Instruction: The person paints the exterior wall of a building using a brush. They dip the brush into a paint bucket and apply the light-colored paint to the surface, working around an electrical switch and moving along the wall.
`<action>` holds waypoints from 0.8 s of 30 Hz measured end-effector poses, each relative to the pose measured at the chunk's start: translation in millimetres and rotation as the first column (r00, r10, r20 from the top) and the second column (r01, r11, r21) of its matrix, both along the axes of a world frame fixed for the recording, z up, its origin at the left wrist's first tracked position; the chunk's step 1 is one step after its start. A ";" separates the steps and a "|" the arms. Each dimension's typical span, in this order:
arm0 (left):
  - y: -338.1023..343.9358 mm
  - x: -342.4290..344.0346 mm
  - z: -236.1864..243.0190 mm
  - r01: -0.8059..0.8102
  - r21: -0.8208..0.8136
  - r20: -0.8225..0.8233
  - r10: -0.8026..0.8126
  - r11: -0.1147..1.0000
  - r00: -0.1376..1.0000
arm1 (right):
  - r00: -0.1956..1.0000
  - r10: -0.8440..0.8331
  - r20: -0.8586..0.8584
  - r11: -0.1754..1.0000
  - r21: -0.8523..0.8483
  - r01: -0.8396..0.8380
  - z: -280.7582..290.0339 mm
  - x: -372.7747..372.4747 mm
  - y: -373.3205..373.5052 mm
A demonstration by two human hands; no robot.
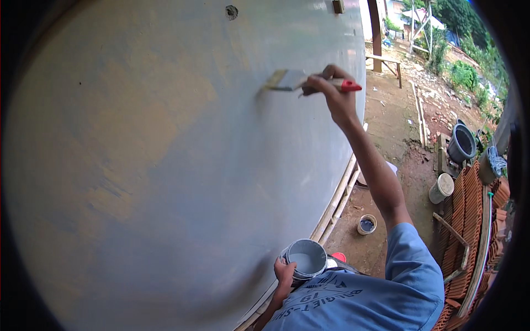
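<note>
My right hand grips a wide flat paintbrush by its red-tipped handle. The bristles point left and touch, or nearly touch, the wall. Grey-blue paint covers much of that wall, while yellowish-tan patches show at its upper left. Low and close to my body, my left hand holds a small grey bucket by its rim and side. Light grey paint lies inside the bucket. The underside of the bucket is hidden.
Bamboo poles run along the wall's foot. On the dirt ground stand a small pot of dark liquid, a lidded white pail and a dark bucket. Stacked orange roof tiles line the right side. A wooden bench stands farther off.
</note>
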State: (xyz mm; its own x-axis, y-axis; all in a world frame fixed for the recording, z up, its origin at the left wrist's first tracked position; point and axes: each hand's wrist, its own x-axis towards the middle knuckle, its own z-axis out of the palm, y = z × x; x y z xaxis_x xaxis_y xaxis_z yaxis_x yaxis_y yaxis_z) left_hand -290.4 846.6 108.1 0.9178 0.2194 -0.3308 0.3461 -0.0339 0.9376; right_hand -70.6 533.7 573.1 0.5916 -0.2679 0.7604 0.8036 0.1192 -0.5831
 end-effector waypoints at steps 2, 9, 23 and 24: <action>3.2 -3.0 -2.8 0.003 0.078 -0.045 0.001 0.997 0.999 | 0.969 -0.035 0.246 0.997 0.081 0.016 67.3 5.5 2.2; 1.1 1.9 16.8 0.035 0.086 -0.089 -0.027 0.996 0.996 | 0.936 0.000 0.351 1.000 -0.021 0.008 102.8 73.0 14.4; 1.4 11.4 -1.1 0.035 0.182 -0.080 -0.020 0.983 0.997 | 0.864 0.130 0.486 0.989 0.003 -0.151 215.3 90.4 26.0; 2.3 12.4 6.1 0.075 0.153 -0.103 -0.060 0.985 0.993 | 0.891 0.199 0.409 0.976 -0.005 -0.216 200.5 86.8 20.0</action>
